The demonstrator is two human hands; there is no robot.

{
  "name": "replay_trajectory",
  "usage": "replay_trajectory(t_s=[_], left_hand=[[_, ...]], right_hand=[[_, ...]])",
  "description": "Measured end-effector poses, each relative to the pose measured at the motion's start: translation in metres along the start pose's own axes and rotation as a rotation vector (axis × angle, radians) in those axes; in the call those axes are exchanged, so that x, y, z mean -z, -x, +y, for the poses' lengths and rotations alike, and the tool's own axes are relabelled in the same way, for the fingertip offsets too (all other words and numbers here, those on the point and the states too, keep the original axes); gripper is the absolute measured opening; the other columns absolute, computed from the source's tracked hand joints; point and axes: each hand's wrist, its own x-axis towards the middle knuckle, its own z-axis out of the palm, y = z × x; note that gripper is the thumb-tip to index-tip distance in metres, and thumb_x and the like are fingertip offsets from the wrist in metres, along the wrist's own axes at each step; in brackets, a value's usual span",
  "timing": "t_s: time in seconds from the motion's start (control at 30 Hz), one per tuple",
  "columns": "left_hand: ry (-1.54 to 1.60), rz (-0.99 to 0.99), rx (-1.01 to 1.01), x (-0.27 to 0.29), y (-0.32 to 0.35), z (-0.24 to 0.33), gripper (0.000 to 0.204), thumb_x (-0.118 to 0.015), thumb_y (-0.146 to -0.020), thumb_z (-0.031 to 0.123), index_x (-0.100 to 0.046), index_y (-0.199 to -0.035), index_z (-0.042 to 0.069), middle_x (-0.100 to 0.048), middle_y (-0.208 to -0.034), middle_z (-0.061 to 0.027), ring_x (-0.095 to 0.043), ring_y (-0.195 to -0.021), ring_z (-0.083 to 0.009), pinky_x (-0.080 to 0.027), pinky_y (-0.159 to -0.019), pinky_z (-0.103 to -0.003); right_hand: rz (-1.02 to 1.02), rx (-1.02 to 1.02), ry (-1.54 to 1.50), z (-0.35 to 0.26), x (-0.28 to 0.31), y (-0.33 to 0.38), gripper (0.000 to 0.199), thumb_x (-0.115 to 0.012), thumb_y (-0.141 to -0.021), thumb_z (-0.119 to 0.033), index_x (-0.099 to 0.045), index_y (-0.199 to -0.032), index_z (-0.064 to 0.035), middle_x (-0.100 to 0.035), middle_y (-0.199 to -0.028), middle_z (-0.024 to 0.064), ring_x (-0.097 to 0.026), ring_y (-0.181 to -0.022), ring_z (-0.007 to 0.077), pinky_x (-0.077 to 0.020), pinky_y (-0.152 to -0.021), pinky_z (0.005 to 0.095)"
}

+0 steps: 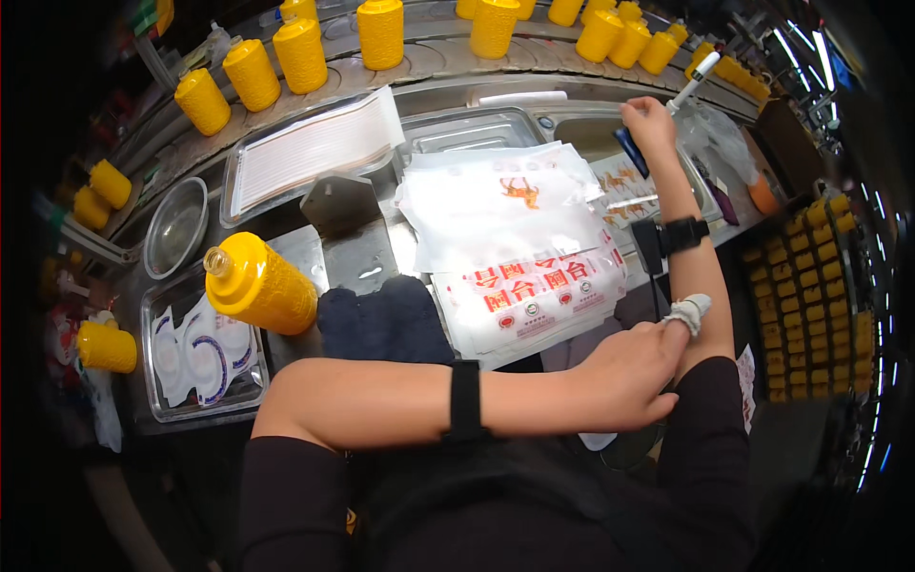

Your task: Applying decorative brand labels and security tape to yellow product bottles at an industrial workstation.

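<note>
My left hand (pixel 620 379) reaches across my body and lies against my right forearm, its thumb apart and a white wrap (pixel 688 312) around one finger. My right hand (pixel 652 129) is at the back right, fingers bent over a dark blue flat piece (pixel 630 153), whose kind I cannot make out. Below it, a printed sheet with orange figures (pixel 629 195) lies in a metal basin (pixel 581 133). Left of that spreads a pile of white transfer sheets (pixel 467 214), with red printing on the nearer ones. A yellow textured bottle (pixel 262 284) leans tilted on the left.
More yellow bottles (pixel 381 35) line the curved conveyor (pixel 429 71) behind. A tray holds striped white sheets (pixel 319 153); another holds curved cut decals (pixel 205 353). A round metal bowl (pixel 176 229), dark padded cloth (pixel 381 322) and white-capped pen-like tool (pixel 694 81) are around the bench.
</note>
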Motion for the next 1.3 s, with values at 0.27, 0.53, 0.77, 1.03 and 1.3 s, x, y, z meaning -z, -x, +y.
replay_trajectory(t_s=[0.27, 0.53, 0.77, 1.03, 1.3], left_hand=[[0.028, 0.214, -0.019, 0.007, -0.015, -0.012, 0.052, -0.068, -0.073, 0.011, -0.038, -0.11, -0.009, -0.058, -0.091, -0.026, -0.059, -0.086, -0.0428, -0.049, -0.075, -0.05], [0.08, 0.381, 0.441, 0.037, -0.03, -0.051, 0.057, -0.07, -0.075, 0.021, -0.039, -0.113, -0.008, -0.059, -0.104, -0.0215, -0.064, -0.093, -0.0302, -0.051, -0.08, -0.038], [0.759, 0.411, 0.875, 0.052, -0.085, -0.107, 0.078, -0.078, -0.078, 0.037, -0.038, -0.123, -0.012, -0.054, -0.115, -0.0208, -0.064, -0.091, -0.0253, -0.054, -0.077, -0.036], [1.11, 0.422, 0.673, 0.044, -0.13, -0.133, 0.049, -0.071, -0.089, 0.025, -0.045, -0.114, -0.008, -0.064, -0.084, -0.0113, -0.063, -0.066, -0.0173, -0.053, -0.059, -0.03], [0.93, 0.621, 0.784, 0.035, -0.138, -0.121, 0.052, -0.071, -0.083, 0.014, -0.028, -0.108, -0.003, -0.057, -0.079, -0.0113, -0.056, -0.054, -0.0158, -0.045, -0.045, -0.03]], right_hand=[[0.04, -0.379, 0.07, 0.017, -0.036, -0.032, 0.033, -0.065, -0.074, -0.031, -0.074, -0.095, -0.0081, -0.07, -0.103, 0.0196, -0.065, -0.103, 0.0346, -0.0485, -0.094, 0.0382], [-0.025, -0.508, 0.0, 0.013, -0.043, -0.018, 0.031, -0.065, -0.075, -0.027, -0.074, -0.097, -0.0072, -0.068, -0.107, 0.0211, -0.064, -0.106, 0.0361, -0.0477, -0.095, 0.039], [0.041, -0.406, -0.011, 0.012, -0.041, -0.023, 0.032, -0.061, -0.079, -0.022, -0.071, -0.101, -0.0012, -0.067, -0.109, 0.0232, -0.064, -0.105, 0.0399, -0.0503, -0.089, 0.0439], [0.198, -0.628, -0.062, 0.046, -0.051, -0.051, 0.029, -0.062, -0.076, -0.021, -0.073, -0.097, -0.0049, -0.069, -0.103, 0.0205, -0.065, -0.101, 0.0377, -0.049, -0.093, 0.0396], [0.211, -0.27, 0.189, 0.043, -0.054, -0.03, 0.024, -0.059, -0.084, -0.023, -0.065, -0.102, -0.0097, -0.068, -0.1, 0.0169, -0.067, -0.09, 0.0375, -0.0528, -0.08, 0.0447]])
